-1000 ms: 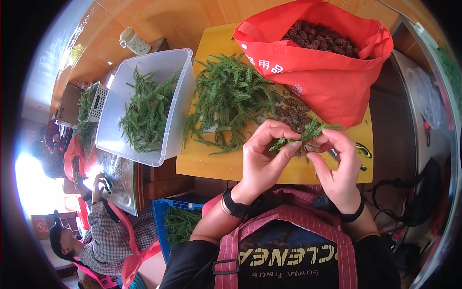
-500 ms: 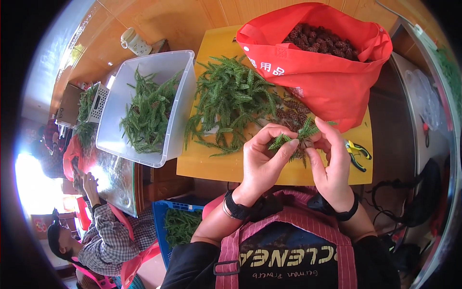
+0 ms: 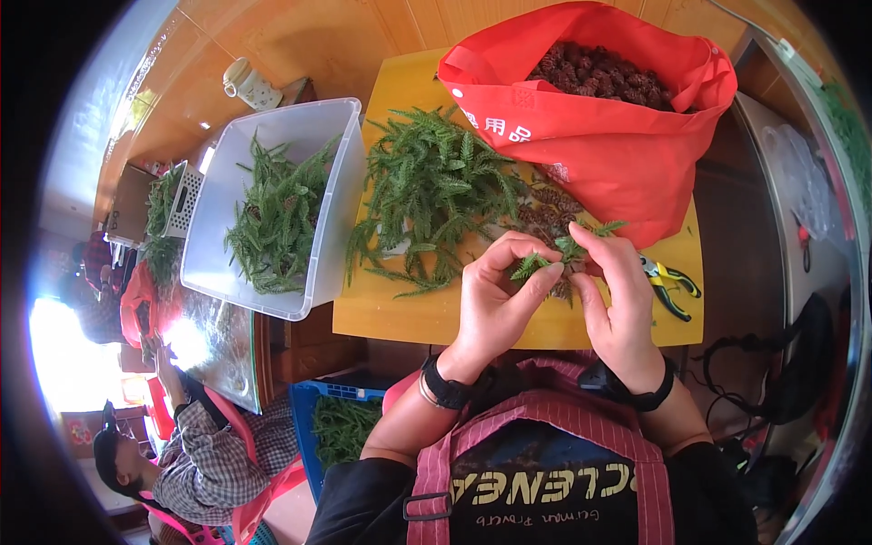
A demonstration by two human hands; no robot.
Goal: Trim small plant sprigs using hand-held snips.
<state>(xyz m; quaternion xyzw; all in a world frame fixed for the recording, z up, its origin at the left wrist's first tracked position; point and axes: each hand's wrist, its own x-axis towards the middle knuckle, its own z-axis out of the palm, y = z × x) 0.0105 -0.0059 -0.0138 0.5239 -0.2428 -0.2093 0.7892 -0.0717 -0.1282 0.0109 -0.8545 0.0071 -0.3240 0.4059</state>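
Observation:
Between my two hands, above the near part of the yellow table (image 3: 436, 318), is a small green artificial pine sprig (image 3: 532, 265). My left hand (image 3: 504, 295) pinches it between thumb and fingers. The fingers of my right hand (image 3: 618, 291) are closed on its other side, partly covering it. A brown pine cone seems to sit under the sprig, mostly hidden by my fingers. Several loose pine cones (image 3: 548, 213) lie just beyond my hands. A heap of green sprigs (image 3: 440, 177) spreads over the table to the left of them.
A red bag (image 3: 609, 173) full of pine cones stands at the back right. Yellow-and-black pliers (image 3: 670, 286) lie at the table's right edge. Left are a clear plastic bin (image 3: 204, 263) of sprigs and, below, a blue crate (image 3: 304, 427). Another person (image 3: 213, 463) works at the far left.
My right hand has shifted slightly left and down, and its fingers have curled more over the sprig. My left hand keeps its pinch. The other person's arm has moved.

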